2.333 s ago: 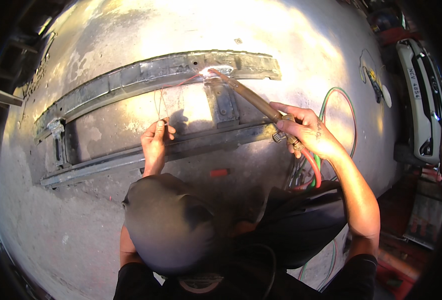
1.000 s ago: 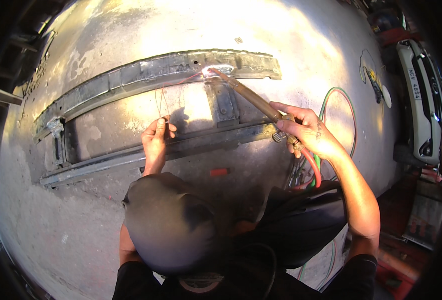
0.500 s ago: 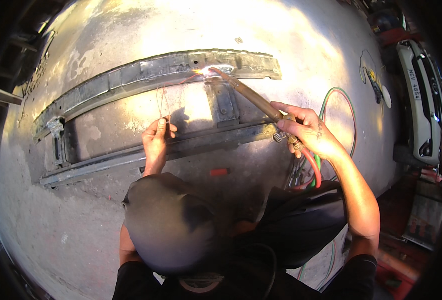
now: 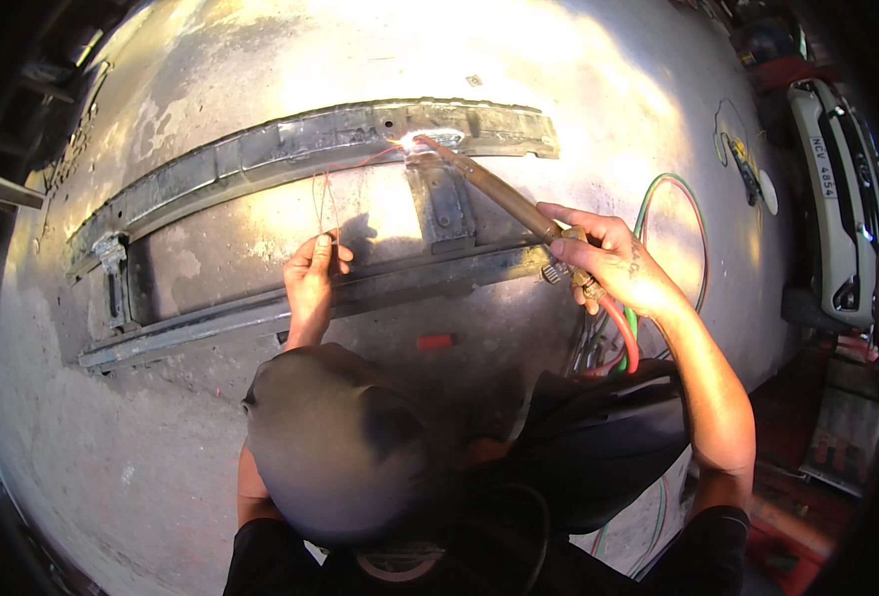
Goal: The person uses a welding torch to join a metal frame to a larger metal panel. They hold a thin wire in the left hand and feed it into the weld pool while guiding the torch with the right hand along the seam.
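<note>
My left hand [image 4: 310, 288] pinches a thin, bent wire filler rod [image 4: 326, 204] between thumb and fingers. The rod's far end runs up to a bright glowing spot on the metal frame [image 4: 305, 139]. In my right hand [image 4: 618, 258] is a gas welding torch [image 4: 504, 194], gripped near its brass valves. The torch slants up and left, its tip at the same spot, where a long beam meets a short upright bracket [image 4: 446, 204]. Glare hides the exact contact between flame, rod and metal.
Red and green hoses [image 4: 706, 253] trail from the torch and loop on the right. A small red cylinder [image 4: 436, 342] lies on the concrete floor [image 4: 161, 457]. A white car bumper [image 4: 825, 204] stands at the far right. Dark cloth [image 4: 608, 427] covers the lower middle.
The orange flare left of the glowing spot has shrunk, and the spot looks slightly different in glare. Both hands, the rod and the torch hold nearly the same place.
</note>
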